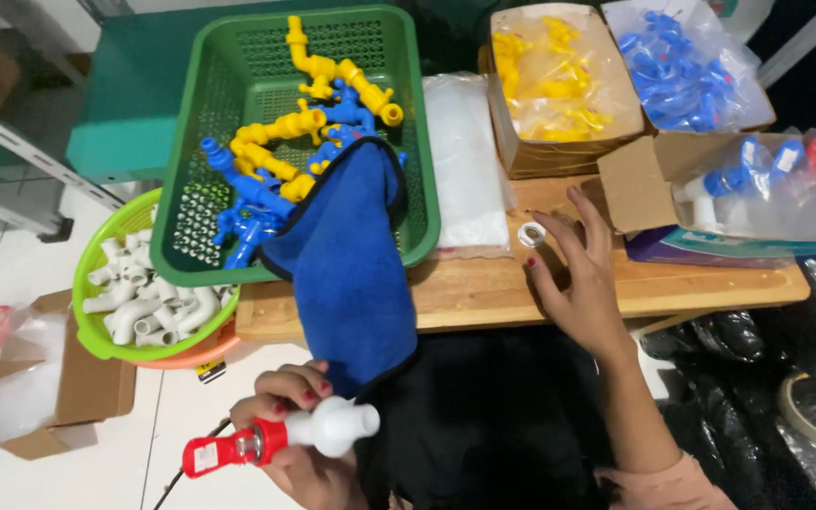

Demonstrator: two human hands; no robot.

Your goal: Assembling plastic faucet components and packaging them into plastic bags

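Note:
My left hand grips a white plastic tap with a red handle, held low over my dark lap. My right hand rests open on the wooden table, fingertips beside a small white ring nut. A blue cloth hangs from the green basket over the table's front edge, just above my left hand. Inside the basket lie several yellow and blue plastic pipe fittings.
A round green bowl of white pipe elbows stands at the left. Boxes of bagged yellow fittings and blue fittings line the back. A bag of taps sits at right. A clear plastic bag lies mid-table.

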